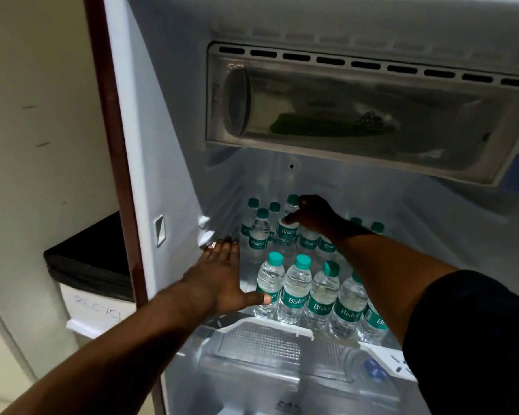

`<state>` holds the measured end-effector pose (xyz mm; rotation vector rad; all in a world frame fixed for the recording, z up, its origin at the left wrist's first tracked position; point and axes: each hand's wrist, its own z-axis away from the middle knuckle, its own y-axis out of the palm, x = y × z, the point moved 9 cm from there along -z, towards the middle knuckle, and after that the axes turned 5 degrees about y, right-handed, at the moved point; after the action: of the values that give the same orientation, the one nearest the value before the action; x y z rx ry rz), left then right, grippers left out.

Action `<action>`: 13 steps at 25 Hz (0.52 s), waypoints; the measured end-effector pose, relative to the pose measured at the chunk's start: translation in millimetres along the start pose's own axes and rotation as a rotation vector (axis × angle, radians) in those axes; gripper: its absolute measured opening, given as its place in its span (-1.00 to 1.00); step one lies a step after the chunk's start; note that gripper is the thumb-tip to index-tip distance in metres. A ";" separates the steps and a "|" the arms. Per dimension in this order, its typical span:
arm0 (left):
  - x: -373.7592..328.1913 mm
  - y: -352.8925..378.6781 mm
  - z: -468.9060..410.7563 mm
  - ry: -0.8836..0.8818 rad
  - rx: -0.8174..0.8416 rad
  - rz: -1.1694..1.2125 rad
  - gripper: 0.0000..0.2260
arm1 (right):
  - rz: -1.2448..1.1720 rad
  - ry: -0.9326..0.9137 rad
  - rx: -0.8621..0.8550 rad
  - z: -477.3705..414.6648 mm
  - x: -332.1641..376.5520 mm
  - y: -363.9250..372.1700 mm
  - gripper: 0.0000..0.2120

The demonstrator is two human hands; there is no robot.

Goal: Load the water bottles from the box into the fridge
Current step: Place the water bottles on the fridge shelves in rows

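Observation:
Several small clear water bottles with teal caps and teal labels stand on the fridge's shelf. A front row lines the shelf's near edge and a back group stands deeper in. My right hand reaches to the back and grips one bottle near its top. My left hand is flat with straight fingers at the shelf's left side, its thumb touching the leftmost front bottle. The box is out of sight.
A freezer compartment with a clear flap hangs above the shelf. Below the shelf sits a clear crisper cover. The fridge's left wall is close to my left hand. Outside, a bin with a black liner stands on the left.

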<state>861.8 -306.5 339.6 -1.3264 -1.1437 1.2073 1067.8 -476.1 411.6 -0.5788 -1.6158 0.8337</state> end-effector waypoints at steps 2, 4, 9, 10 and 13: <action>-0.3 1.6 0.1 -0.002 0.003 0.000 0.32 | 0.034 -0.011 0.001 -2.0 -0.1 4.6 -0.23; -0.6 2.5 0.4 -0.008 -0.001 0.000 0.32 | 0.089 -0.027 -0.005 -2.1 1.5 6.4 -0.27; -2.0 0.7 2.2 -0.010 -0.010 -0.007 0.27 | 0.183 -0.028 -0.023 -2.5 -0.6 11.9 -0.43; -2.3 -0.1 2.5 -0.011 -0.008 -0.006 0.26 | 0.206 -0.028 -0.018 -2.9 -1.5 14.4 -0.42; -3.4 -1.1 3.6 -0.017 0.005 0.002 0.23 | 0.246 -0.036 -0.001 -5.2 -4.5 22.9 -0.29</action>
<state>857.9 -309.6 340.9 -1.3164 -1.1512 1.2242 1072.2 -464.2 391.3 -0.7775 -1.5975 1.0292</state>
